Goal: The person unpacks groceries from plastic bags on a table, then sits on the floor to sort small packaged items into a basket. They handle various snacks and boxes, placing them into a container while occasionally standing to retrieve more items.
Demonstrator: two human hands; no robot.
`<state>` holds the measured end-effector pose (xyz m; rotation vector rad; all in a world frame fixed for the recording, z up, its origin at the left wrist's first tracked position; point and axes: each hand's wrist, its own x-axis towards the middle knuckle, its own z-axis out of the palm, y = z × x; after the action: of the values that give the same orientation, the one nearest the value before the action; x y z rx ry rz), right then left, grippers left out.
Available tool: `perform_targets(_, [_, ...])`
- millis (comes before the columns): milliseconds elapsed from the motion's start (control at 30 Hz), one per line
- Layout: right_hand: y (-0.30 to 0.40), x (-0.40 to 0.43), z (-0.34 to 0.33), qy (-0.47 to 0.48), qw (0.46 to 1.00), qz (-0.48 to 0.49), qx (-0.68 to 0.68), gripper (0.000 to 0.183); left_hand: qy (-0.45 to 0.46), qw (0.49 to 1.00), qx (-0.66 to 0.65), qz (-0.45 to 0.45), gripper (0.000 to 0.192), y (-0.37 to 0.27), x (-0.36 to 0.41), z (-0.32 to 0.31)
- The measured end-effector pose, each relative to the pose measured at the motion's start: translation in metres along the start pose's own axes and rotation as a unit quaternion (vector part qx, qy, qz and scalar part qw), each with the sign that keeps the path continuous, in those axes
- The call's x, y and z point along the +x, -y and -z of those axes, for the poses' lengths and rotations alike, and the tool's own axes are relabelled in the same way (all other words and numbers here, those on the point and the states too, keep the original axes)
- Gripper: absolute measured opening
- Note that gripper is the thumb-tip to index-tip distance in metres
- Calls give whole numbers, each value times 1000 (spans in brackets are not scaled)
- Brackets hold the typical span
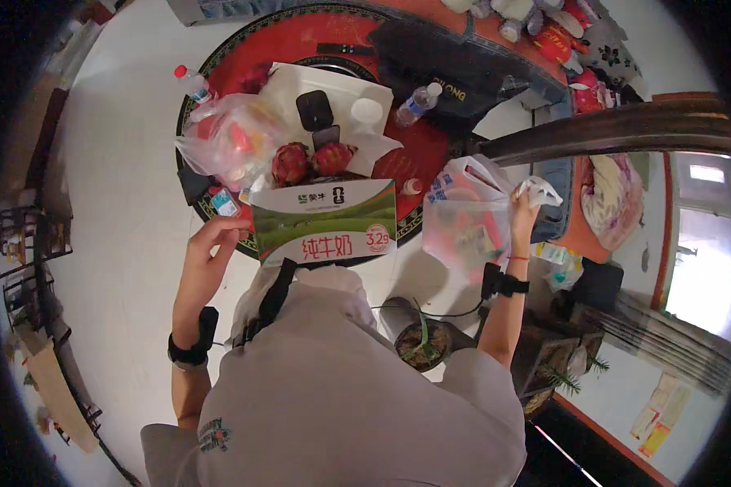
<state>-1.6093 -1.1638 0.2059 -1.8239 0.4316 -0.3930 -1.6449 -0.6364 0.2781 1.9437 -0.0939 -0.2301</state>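
Note:
My right hand (525, 210) is closed around the gathered white handles of a translucent plastic bag (460, 213). The bag hangs beside the round table, with red and pale contents dimly visible through it. My left hand (214, 240) is at the near left rim of the table, its thumb and bent fingers apart. Its fingertips end by the left edge of a green and white milk carton box (324, 222); whether they touch it is unclear. Behind the box lie two dragon fruits (290, 163). A second plastic bag (234, 140) with fruit-coloured contents rests on the table's left side.
The round red table (423, 146) also bears a white foam tray (365, 85), a black case (314, 109), water bottles (418, 105) and a dark bag (444, 73). A dark curved wooden beam (609, 131) juts in from the right. A potted plant (423, 347) stands below.

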Motion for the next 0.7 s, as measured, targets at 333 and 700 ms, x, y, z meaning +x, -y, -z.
perform_targets(333, [-18,62,-57,15,989,-29,143,10,-23,998,10,61,14,-7,2,-15])
perform_targets(700, [-116,103,-90,35,993,-28,107,11,-42,993,24,108,13,-16,1,-24])
